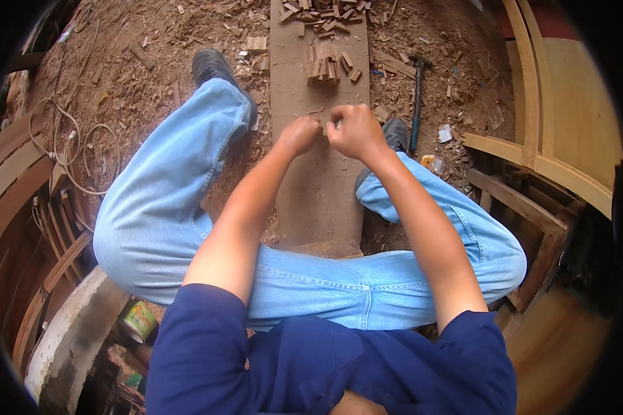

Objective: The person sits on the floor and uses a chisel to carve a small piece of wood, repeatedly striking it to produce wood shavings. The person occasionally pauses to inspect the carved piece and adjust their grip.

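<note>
My left hand (301,135) and my right hand (354,135) are close together over a long brown board (315,207) between my legs. Both have their fingers closed; a small pale thing shows between the right fingers, too small to name, and what the left fingers hold is hidden. Just beyond my hands on the board stands a bunch of small wood blocks (323,66), with loose pieces beside it and a scattered pile (318,14) at the far end.
A hammer (415,104) lies right of the board among shavings (138,48). Wooden frames (533,104) and a low wooden stand (512,197) are at the right. A looped cord (76,145), curved timbers (10,173) and a can (140,320) are at the left.
</note>
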The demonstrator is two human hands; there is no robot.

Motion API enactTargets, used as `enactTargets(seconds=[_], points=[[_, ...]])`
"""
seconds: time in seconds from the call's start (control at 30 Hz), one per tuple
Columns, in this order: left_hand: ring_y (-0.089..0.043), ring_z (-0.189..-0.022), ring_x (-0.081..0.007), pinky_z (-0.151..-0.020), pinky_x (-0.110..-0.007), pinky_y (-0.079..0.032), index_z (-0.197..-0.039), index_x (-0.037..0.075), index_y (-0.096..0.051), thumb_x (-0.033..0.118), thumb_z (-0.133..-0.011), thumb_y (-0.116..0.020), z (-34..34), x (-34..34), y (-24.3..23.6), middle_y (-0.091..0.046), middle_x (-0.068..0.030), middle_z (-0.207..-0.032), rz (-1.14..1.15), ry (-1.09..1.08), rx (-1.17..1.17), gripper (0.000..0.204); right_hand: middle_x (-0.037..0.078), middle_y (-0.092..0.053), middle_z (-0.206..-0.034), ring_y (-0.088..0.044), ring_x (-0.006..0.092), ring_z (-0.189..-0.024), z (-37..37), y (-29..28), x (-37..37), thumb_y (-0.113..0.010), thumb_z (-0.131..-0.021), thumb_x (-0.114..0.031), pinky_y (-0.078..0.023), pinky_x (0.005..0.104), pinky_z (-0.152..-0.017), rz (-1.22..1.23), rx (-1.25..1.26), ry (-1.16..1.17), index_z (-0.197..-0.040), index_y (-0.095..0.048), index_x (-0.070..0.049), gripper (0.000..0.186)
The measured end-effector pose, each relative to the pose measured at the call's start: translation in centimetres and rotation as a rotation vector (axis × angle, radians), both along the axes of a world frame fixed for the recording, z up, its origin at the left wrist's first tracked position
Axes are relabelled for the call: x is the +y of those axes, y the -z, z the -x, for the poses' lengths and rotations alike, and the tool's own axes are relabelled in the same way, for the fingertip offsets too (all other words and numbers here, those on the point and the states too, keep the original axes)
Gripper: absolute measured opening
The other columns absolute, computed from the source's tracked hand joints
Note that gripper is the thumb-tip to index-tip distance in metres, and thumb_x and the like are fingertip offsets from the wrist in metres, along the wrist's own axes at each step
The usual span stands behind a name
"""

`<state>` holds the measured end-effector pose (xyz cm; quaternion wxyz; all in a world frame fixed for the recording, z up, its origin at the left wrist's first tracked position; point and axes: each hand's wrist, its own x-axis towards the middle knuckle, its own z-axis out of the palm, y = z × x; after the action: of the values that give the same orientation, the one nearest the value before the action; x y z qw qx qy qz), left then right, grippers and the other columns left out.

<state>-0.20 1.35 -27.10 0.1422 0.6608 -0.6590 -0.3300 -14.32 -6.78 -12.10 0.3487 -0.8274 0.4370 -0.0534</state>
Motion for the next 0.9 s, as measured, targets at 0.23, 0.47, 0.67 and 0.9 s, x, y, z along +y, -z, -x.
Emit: enactTargets(seconds=[0.23, 0.47, 0.67, 0.9], points=[[-0.068, -0.101, -0.0397, -0.087, -0.047, -0.055, -0.094, 0.002, -0.073, 0.007, -0.085, -0.062, -0.8, -4.1, -4.8, -0.073, -0.0198, -0.104, 0.054, 0.060, 0.107, 0.016, 0.024, -0.072, -0.078, -0.073, 0.0401, -0.077, -0.5, -5.8, -3.5, -0.066, -0.076, -0.019, -0.060, 0.0456, -0.077, 0.047, 0.023, -0.036, -0.087, -0.078, -0.001, 0.023], [-0.072, -0.096, -0.0346, -0.085, -0.047, -0.058, -0.086, 0.005, -0.076, 0.001, -0.081, -0.064, -0.6, -2.0, -1.7, -0.073, -0.0139, -0.097, 0.104, 0.270, -0.117, 0.014, 0.020, -0.068, -0.070, -0.069, 0.0338, -0.060, 0.9, -2.3, -1.3, -0.071, -0.079, -0.014, -0.054, 0.0407, -0.060, -0.001, -0.083, 0.022, -0.078, -0.071, 0.001, 0.015], [-0.071, -0.093, -0.0365, -0.083, -0.046, -0.058, -0.085, 0.004, -0.074, 0.003, -0.080, -0.065, -2.4, -2.6, 2.5, -0.072, -0.0161, -0.095, 0.130, 0.220, -0.049, 0.010, 0.023, -0.070, -0.075, -0.071, 0.0394, -0.072, 1.0, 0.8, -1.8, -0.067, -0.078, -0.017, -0.059, 0.0439, -0.071, 0.059, -0.110, -0.048, -0.081, -0.074, 0.000, 0.018], [-0.071, -0.093, -0.0361, -0.081, -0.046, -0.058, -0.086, 0.003, -0.074, 0.002, -0.080, -0.064, -1.5, -4.1, -1.6, -0.071, -0.0156, -0.093, 0.165, 0.179, 0.048, 0.012, 0.024, -0.070, -0.074, -0.072, 0.0391, -0.071, -0.7, -4.8, -3.7, -0.068, -0.077, -0.016, -0.060, 0.0438, -0.072, -0.011, -0.001, -0.052, -0.084, -0.077, 0.000, 0.020]])
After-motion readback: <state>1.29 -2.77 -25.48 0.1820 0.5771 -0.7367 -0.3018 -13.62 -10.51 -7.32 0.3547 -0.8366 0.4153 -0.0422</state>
